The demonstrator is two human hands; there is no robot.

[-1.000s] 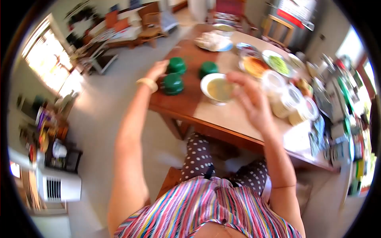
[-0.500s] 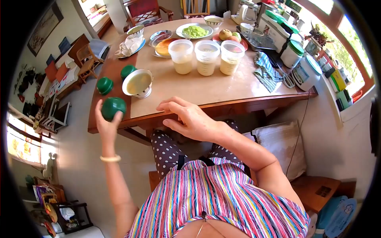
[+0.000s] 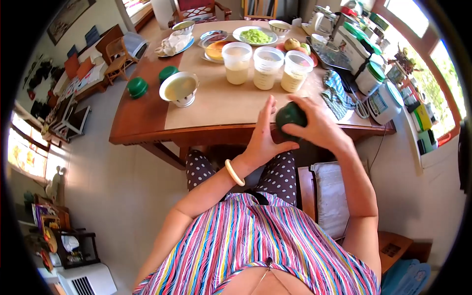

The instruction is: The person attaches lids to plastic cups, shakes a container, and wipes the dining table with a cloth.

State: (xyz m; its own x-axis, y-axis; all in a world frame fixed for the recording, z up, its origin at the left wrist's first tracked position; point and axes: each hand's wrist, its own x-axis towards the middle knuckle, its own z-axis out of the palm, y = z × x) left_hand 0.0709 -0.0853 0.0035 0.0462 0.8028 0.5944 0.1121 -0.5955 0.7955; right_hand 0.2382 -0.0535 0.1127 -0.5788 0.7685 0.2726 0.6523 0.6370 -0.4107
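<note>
Above the table's front edge, my right hand (image 3: pixel 319 123) grips a dark green round lid (image 3: pixel 291 117), fingers over the top and thumb below. My left hand (image 3: pixel 265 132) is beside it with fingers apart, close to the lid's left side; whether it touches cannot be told. Two more green lids lie on the table's left part, one in front (image 3: pixel 137 87) and one behind (image 3: pixel 168 73). A footed bowl of pale liquid (image 3: pixel 181 91) stands to their right. Three clear plastic tubs (image 3: pixel 237 64), partly filled with pale yellowish contents, stand in a row beyond my hands.
Farther back are a plate of shredded green food (image 3: pixel 255 36), an orange dish (image 3: pixel 216 49), a crumpled cloth on a blue plate (image 3: pixel 173 45) and fruit (image 3: pixel 292 44). At right lie a checked cloth (image 3: pixel 337 93), scissors (image 3: pixel 362 109) and white jars (image 3: pixel 385 104).
The green lid has moved from my left hand at the table's left corner to my right hand near the middle. Both hands have shifted rightward and come together; the view has shifted slightly.
</note>
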